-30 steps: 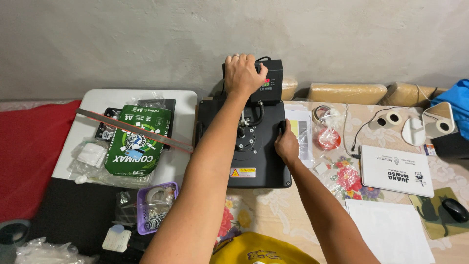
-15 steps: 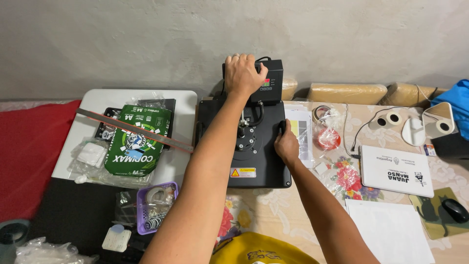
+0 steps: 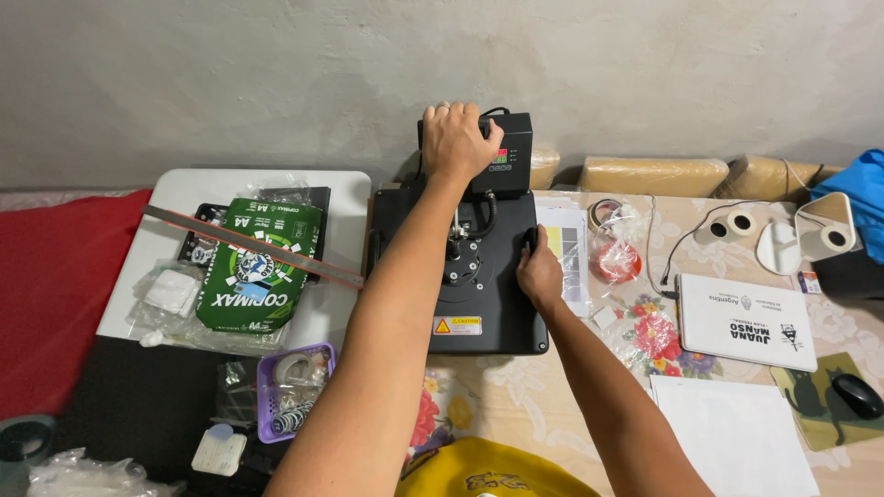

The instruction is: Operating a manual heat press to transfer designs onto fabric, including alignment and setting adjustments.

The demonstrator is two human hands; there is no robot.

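1. Black heat press point(image 3: 479, 294) stands at the middle of the surface point(image 3: 516, 405), which is covered by a flowered cloth; its flat upper plate faces the camera and a yellow warning sticker sits near its front edge.
2. Left hand point(image 3: 458, 140) is closed over the top rear of the press, just beside the control box point(image 3: 509, 152) with its small lit display; the fingers curl over the far edge, so what they clasp there cannot be told.
3. Right hand point(image 3: 539, 273) grips the right edge of the upper plate, fingers wrapped over the rim.
4. Green paper ream point(image 3: 258, 267) lies left of the press on a white board point(image 3: 184, 198), with a long metal ruler point(image 3: 253, 247) laid slantwise across it.
5. Purple basket point(image 3: 293, 391) holding small rolls and rings sits near the front left, beside clear plastic bags point(image 3: 170, 294).
6. Printed sheet point(image 3: 566, 253) lies touching the right side of the press, partly under the right hand.
7. Red tape roll in a clear bag point(image 3: 615, 260) rests just right of that sheet.
8. White notebook point(image 3: 746, 322) lies farther right, with a blank paper sheet point(image 3: 737, 437) in front of it.
9. Black mouse point(image 3: 858, 396) sits on a cat-patterned pad point(image 3: 810, 405) at the far right.
10. Red cloth point(image 3: 51, 294) covers the far left; a yellow garment point(image 3: 488, 469) shows at the lower edge.
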